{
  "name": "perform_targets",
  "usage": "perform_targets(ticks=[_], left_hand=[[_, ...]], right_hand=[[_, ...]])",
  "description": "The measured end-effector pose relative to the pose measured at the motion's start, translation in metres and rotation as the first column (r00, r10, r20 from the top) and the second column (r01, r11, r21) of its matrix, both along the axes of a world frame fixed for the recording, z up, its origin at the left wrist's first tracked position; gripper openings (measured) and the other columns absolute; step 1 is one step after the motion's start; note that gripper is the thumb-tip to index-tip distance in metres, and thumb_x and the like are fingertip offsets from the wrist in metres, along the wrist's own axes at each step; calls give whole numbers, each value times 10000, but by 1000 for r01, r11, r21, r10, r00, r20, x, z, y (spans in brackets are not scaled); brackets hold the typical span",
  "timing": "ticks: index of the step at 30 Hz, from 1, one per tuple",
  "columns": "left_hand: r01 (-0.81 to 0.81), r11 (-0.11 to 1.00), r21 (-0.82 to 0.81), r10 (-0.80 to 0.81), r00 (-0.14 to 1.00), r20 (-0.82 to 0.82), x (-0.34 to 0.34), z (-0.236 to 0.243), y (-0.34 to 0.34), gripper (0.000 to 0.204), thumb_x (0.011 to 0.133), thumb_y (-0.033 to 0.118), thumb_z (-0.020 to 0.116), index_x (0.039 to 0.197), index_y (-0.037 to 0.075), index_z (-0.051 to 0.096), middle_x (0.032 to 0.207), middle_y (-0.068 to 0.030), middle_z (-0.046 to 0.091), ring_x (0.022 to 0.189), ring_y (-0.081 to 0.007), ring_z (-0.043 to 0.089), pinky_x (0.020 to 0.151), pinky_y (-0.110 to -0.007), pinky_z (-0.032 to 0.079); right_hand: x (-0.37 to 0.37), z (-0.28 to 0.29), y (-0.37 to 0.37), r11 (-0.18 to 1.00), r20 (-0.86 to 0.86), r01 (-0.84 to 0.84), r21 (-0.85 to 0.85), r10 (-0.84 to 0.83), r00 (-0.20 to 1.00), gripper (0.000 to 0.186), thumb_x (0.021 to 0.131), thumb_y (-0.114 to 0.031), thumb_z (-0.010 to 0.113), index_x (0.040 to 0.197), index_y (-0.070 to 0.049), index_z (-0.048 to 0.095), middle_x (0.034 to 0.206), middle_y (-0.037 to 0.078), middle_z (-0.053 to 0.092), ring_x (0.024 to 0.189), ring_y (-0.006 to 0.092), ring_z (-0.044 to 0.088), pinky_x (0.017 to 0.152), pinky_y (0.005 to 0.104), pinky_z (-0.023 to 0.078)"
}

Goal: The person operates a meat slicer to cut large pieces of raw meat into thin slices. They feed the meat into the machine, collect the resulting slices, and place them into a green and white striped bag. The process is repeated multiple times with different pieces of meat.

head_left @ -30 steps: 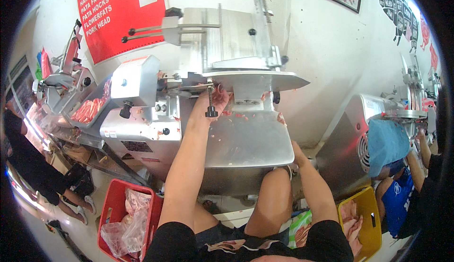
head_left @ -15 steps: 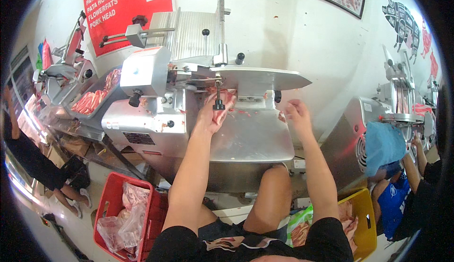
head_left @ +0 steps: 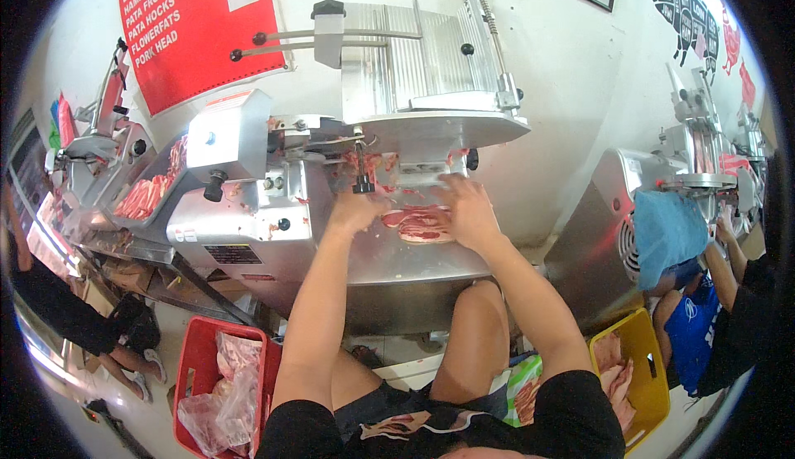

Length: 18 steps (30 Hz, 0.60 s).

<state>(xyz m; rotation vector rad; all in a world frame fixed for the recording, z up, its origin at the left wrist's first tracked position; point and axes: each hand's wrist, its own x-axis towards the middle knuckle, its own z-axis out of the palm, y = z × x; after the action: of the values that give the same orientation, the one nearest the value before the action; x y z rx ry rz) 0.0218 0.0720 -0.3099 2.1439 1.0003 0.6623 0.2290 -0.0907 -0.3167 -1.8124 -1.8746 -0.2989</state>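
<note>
Several thin slices of red and white meat [head_left: 416,224] lie in a small stack on the flat metal plate [head_left: 389,264] at the front of a meat slicer [head_left: 240,211]. My left hand [head_left: 356,211] is at the stack's left edge, fingers bent towards it and partly hard to make out. At its right edge my right hand [head_left: 470,215] has its fingers apart, with the thumb side touching or nearly touching the meat. The ribbed slicer carriage [head_left: 389,78] stands above and behind my hands. A black-knobbed rod [head_left: 362,179] hangs just above my left hand.
Meat scraps cling beneath the blade. A red crate [head_left: 269,376] of bagged meat stands at lower left, a yellow crate [head_left: 654,376] with meat at lower right. Sliced meat fills a tray [head_left: 124,225] at left. Another slicer [head_left: 596,219] and a person are at right.
The slice in my left hand now lies on the plate. My right hand has come in from the right to the meat. The slicer carriage has slid right, and the view has shifted slightly.
</note>
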Motion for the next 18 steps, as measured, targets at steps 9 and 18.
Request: perform_targets(ticks=[9,18], left_hand=[[799,363,-480,669,135,730,39,36,38,167,1007,63,501,1096,-67,556,1056,-186,631,1024,-314,635,941,-462,546],[815,298,-497,650,208,731,32,-30,81,247,955,185,580,1128,30,664,1096,-160,641,975,-275,629,848,-434,590]], right_hand=[[-12,5,0,910,7,-252,-329,269,963,634,1012,-563,431,1527,-193,435,1614,76,361,1513,347,261,1215,571,190],[-7,2,1,910,-119,-292,-294,268,956,633,990,-512,536,1497,-140,462,1557,114,432,1474,363,331,1194,568,230]])
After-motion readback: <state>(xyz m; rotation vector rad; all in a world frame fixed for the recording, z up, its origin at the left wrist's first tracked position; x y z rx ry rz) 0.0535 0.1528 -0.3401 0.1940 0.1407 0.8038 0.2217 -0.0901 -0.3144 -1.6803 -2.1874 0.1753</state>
